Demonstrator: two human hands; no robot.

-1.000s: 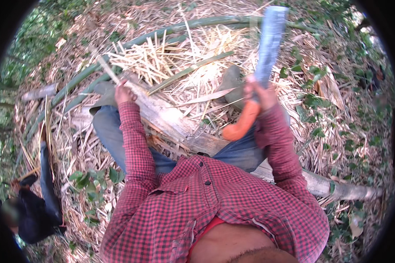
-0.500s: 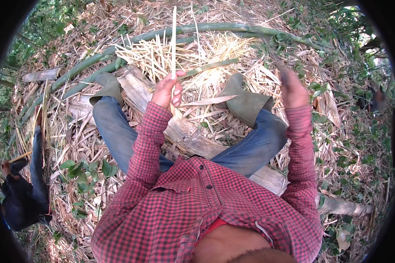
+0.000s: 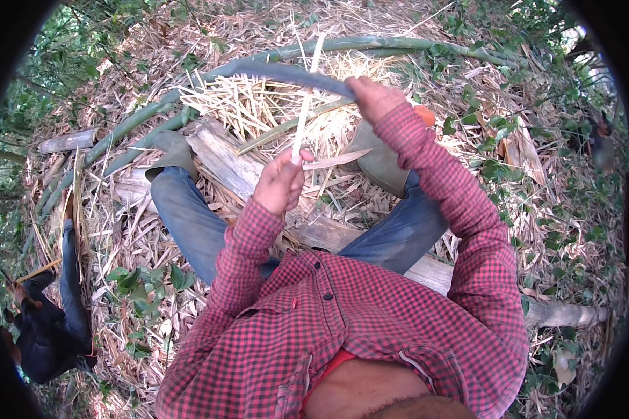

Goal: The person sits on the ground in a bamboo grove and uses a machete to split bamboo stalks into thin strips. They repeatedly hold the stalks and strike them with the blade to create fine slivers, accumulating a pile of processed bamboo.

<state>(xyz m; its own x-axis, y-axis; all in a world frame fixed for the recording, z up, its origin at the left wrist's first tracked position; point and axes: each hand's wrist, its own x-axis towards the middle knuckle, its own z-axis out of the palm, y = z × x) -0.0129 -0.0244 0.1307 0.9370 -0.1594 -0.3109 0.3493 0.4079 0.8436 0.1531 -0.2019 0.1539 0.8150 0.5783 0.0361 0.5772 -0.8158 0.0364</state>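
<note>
Strip (image 3: 303,124): pale, thin, held upright and slightly tilted above the log (image 3: 223,157), between the spread boots. Its lower end is gripped by the left hand (image 3: 279,183), with thumb and fingers closed around it. The knife (image 3: 293,75) is grasped in the right hand (image 3: 377,99), fingers wrapped at the base of the blade; the blade is extended leftward and is seen to cross the strip's upper part.

Handling (judged): the strip is taken to be light, fairly stiff along its length but springy, and liable to split along the grain. Bare edges may be sharp; the surface is probably smooth and dry. Hold is best taken low, as now, with the fingers kept clear of the blade. The knife is judged heavier and rigid, and is best held by its orange handle (image 3: 424,116).

Not resolved: the strip's bottom end is concealed in the left fist. Most of the handle is covered by the right hand and sleeve; only an orange bit is exposed. The blade is blurred, so its edge cannot be made out, and whether the strip is touched by it cannot be told. The person (image 3: 45,346) at far left is distorted and partly cut off by the dark rim.
</note>
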